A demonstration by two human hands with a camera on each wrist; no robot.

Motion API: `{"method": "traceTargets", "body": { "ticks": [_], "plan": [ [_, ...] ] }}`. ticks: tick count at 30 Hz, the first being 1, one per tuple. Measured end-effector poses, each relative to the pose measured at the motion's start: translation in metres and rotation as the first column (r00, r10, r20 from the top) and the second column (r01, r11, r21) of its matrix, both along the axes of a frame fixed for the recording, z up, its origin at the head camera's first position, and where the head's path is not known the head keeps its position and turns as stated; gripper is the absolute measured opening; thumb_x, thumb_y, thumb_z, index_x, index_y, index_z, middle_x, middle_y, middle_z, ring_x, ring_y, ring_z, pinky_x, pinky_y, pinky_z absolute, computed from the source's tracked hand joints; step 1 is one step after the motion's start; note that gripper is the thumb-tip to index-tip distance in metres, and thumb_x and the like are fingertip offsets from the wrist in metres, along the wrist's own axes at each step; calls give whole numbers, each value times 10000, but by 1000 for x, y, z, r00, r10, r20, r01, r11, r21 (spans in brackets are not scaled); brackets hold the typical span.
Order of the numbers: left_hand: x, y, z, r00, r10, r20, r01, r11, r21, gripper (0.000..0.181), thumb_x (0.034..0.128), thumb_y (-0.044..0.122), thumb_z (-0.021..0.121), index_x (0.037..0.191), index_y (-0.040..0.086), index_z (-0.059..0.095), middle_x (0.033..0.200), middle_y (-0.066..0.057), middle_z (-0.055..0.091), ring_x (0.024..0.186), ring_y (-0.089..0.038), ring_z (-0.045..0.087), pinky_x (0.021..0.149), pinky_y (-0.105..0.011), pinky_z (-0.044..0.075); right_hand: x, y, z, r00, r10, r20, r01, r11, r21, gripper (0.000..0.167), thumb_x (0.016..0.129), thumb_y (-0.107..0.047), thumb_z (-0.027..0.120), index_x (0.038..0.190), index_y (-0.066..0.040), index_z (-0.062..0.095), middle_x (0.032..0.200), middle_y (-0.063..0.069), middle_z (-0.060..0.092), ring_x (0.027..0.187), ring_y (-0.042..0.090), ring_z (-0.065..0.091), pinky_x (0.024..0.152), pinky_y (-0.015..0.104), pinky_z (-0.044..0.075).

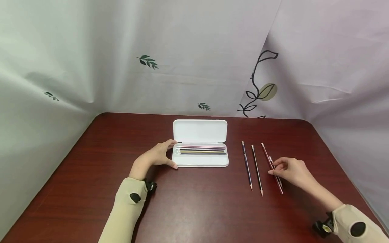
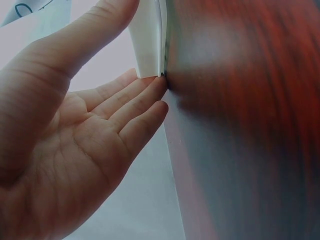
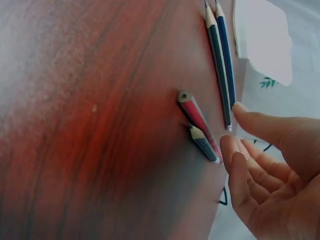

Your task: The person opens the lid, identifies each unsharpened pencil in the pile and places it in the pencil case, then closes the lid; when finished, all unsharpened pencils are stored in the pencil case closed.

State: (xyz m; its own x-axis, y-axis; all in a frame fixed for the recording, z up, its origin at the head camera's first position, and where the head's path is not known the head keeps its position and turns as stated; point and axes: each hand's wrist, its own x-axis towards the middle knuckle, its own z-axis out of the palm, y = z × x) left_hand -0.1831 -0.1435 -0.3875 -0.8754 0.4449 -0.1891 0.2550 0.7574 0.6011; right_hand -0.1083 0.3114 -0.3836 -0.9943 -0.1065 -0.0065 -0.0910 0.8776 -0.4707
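My left hand (image 1: 155,155) holds the left end of an open white pencil case (image 1: 200,161), thumb at its front corner and fingers at its back corner. Several pencils (image 1: 200,150) lie lengthwise inside the case. In the left wrist view, the fingertips meet the case's edge (image 2: 147,45). My right hand (image 1: 290,170) hovers at a pink pencil (image 3: 200,117) and a shorter dark pencil (image 3: 202,142), which lie against each other on the table. Its thumb and fingers are apart, and no pencil shows between them in the right wrist view.
A blue pencil (image 1: 247,165) and a black pencil (image 1: 257,170) lie side by side between the case and my right hand. The case's lid (image 1: 200,131) stands raised at the back. A white patterned curtain (image 1: 188,67) hangs behind the dark red table (image 1: 194,209).
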Motion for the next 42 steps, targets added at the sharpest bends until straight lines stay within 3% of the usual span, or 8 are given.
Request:
{"method": "traceTargets", "body": {
  "ticks": [6,12,18,21,26,30,36,42],
  "plan": [
    [-1,0,-2,1000,2,-1,-2,1000,-5,942,582,276,891,1333,6,391,1354,-204,489,1284,-296,435,1061,-456,322,-3,2,-5,1000,-14,9,14,1000,14,322,726,-306,787,865,-44,660,627,-81,631,610,88,554,564,279,421],
    [0,1,-2,1000,6,8,-6,1000,-4,948,582,269,892,1340,3,388,1362,-203,482,1290,-294,429,1066,-455,317,-4,2,-9,996,-23,85,23,1000,0,292,732,-258,776,872,-39,645,631,-65,634,606,108,545,551,280,419],
    [0,1,-2,1000,5,7,-5,1000,-3,942,582,264,893,1335,3,389,1361,-207,482,1289,-294,431,1064,-451,322,-8,-4,-7,988,-8,156,8,1000,0,371,686,-306,812,841,-25,627,615,-43,624,558,109,558,517,284,423],
    [0,1,-2,1000,5,7,-5,1000,-2,942,582,264,893,1335,6,389,1360,-205,483,1290,-292,430,1064,-450,322,-12,-6,-6,966,-5,260,19,998,-53,342,684,-279,817,799,-24,621,586,-23,627,534,114,604,507,278,469],
    [0,2,-1,1000,1,8,-1,1000,6,934,583,259,892,1331,7,391,1358,-208,484,1290,-293,430,1064,-446,322,-19,-5,-4,898,4,440,79,982,-169,240,737,-193,776,773,-9,626,587,23,647,563,133,642,533,261,526],
    [0,2,0,1000,2,13,-2,1000,7,931,584,253,892,1329,6,391,1357,-208,485,1290,-290,430,1065,-442,321,-23,-3,1,883,52,467,59,974,-219,176,770,-141,716,807,8,631,615,40,659,598,142,651,556,269,529],
    [0,2,0,1000,3,11,-3,1000,6,937,581,254,893,1332,0,392,1355,-208,487,1290,-292,429,1067,-441,318,-40,-5,13,910,106,401,21,954,-300,196,845,-125,612,926,53,597,732,54,691,669,145,664,615,301,547],
    [0,0,0,1000,1,5,-1,1000,3,930,583,258,892,1326,5,393,1349,-210,493,1288,-294,431,1064,-443,320,-61,-30,21,962,200,186,-100,892,-441,270,885,-109,607,1062,89,563,898,185,700,727,124,676,652,328,558]
  ]
}}
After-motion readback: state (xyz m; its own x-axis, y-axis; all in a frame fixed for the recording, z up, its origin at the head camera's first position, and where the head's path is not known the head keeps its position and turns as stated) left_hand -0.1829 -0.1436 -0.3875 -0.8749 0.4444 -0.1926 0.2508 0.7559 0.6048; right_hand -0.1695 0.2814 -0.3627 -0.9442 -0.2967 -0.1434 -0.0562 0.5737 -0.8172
